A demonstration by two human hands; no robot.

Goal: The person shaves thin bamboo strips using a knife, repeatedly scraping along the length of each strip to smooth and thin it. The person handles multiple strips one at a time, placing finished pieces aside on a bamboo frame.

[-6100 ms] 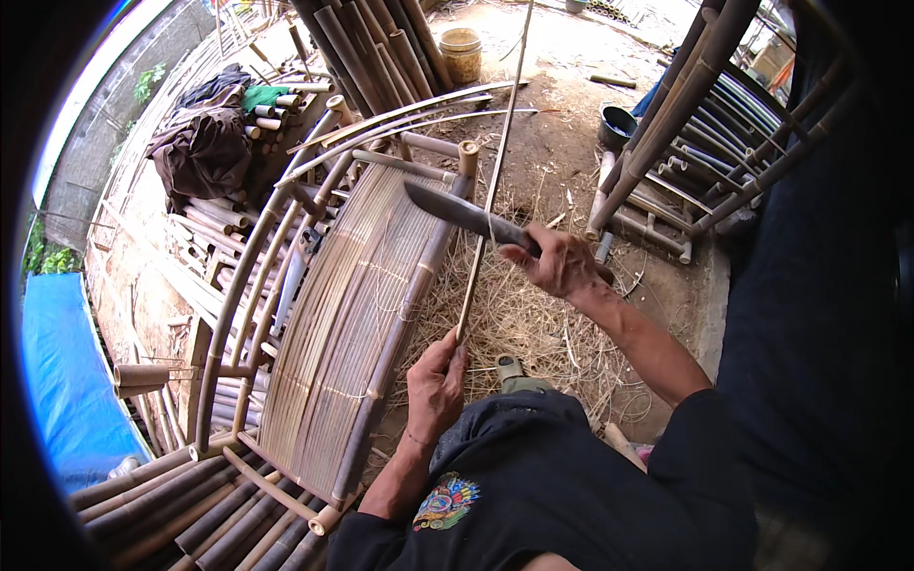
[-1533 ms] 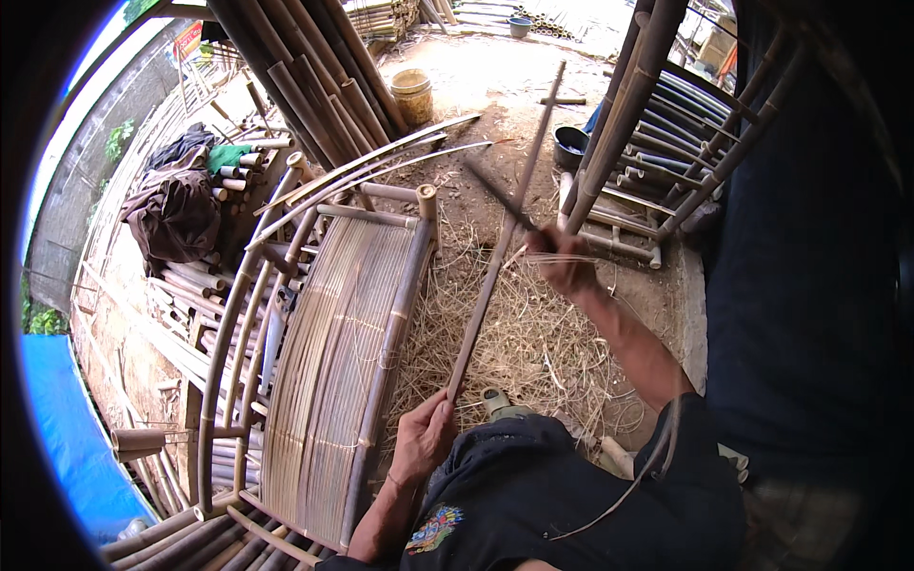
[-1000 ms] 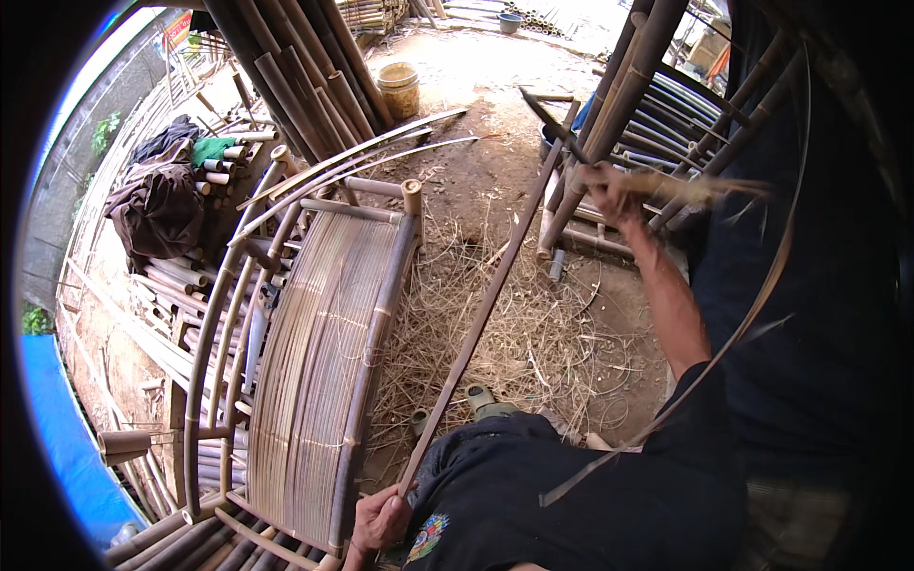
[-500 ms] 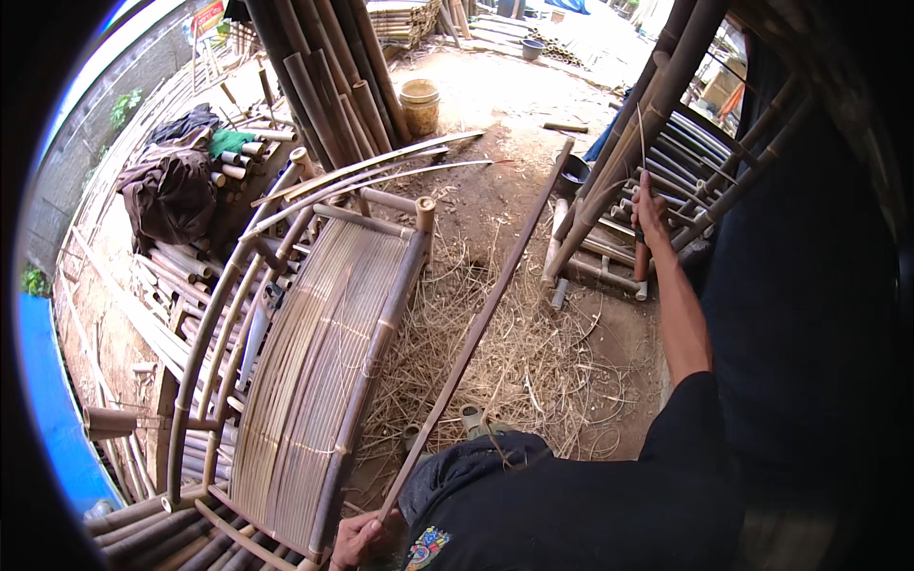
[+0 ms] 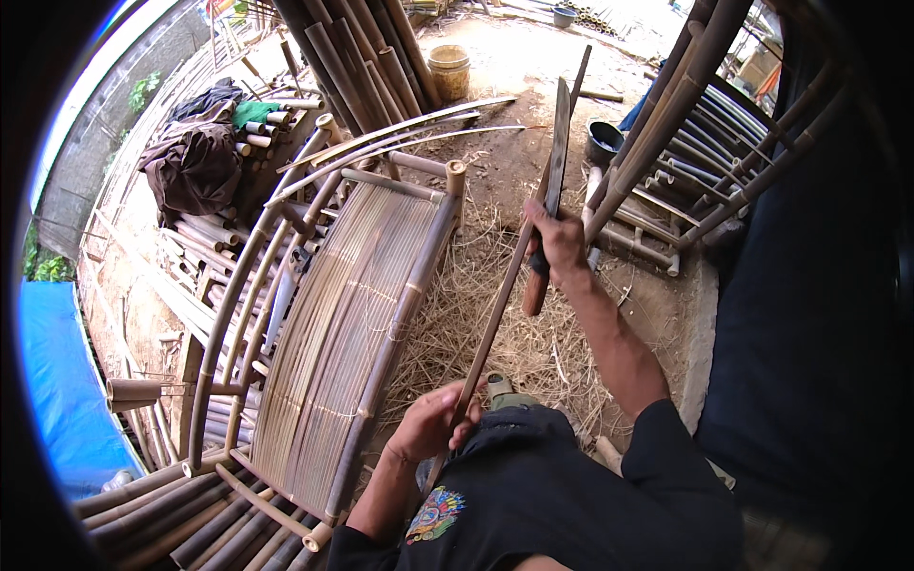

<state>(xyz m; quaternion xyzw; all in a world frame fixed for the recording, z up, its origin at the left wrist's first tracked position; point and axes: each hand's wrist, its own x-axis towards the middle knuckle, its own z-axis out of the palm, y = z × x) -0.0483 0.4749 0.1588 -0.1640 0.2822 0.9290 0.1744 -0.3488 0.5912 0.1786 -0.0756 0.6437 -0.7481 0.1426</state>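
A long, narrow brown bamboo strip (image 5: 491, 328) slants from my lap up and away to the far side. Low on it, my left hand (image 5: 427, 423) is closed round the strip. Farther up, my right hand (image 5: 560, 246) grips a machete (image 5: 560, 143); its blade points away from me and lies along the strip. The machete's wooden handle (image 5: 535, 293) sticks out below my right hand. Thumb and fingers of this hand are right against the strip, but I cannot tell whether they also pinch it.
A bamboo bench (image 5: 328, 343) with a slatted seat stands close on my left, loose strips (image 5: 409, 133) across its far end. Shavings (image 5: 533, 366) cover the ground ahead. Another bamboo frame (image 5: 657, 143) leans at right, near a dark bucket (image 5: 604, 143). Bamboo poles (image 5: 367, 57) stand behind.
My right hand has come in from the far right with the machete, over to the strip. My left hand has moved forward and right. The view has shifted a little.
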